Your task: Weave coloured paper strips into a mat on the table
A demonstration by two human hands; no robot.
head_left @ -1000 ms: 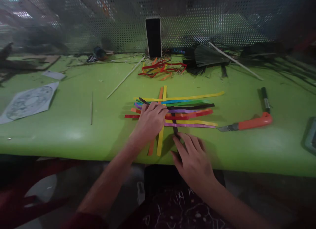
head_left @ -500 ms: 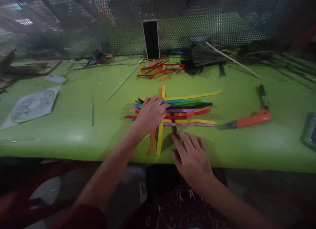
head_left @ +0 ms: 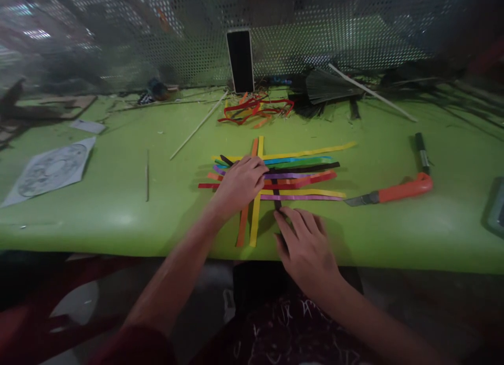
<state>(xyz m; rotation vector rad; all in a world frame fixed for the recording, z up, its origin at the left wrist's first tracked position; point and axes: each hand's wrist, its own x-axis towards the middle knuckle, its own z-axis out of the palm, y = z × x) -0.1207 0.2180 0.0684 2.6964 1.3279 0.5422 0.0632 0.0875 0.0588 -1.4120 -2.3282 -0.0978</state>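
My left hand (head_left: 243, 180) lies over a lattice of thin coloured strips, its fingers bent down on them near the crossing. Yellow, blue, green, black, purple and red strips run sideways under it. An orange strip (head_left: 243, 226) and a yellow strip (head_left: 254, 226) cross them lengthwise. To their right, a short black strip (head_left: 277, 201) also passes across the sideways ones. My right hand (head_left: 305, 239) is at its near end, index fingertip on it and thumb just below. What lies under both palms is hidden.
An orange-handled knife (head_left: 403, 190) lies to the right, blade toward the strips, with a black marker (head_left: 422, 152) behind it. A phone (head_left: 241, 62) leans against the mesh at the back, above loose strips (head_left: 255, 110). A paper-sleeved disc (head_left: 53, 168) lies left.
Almost nothing differs. Both hands keep their places on the strips, and the view has shifted very slightly.
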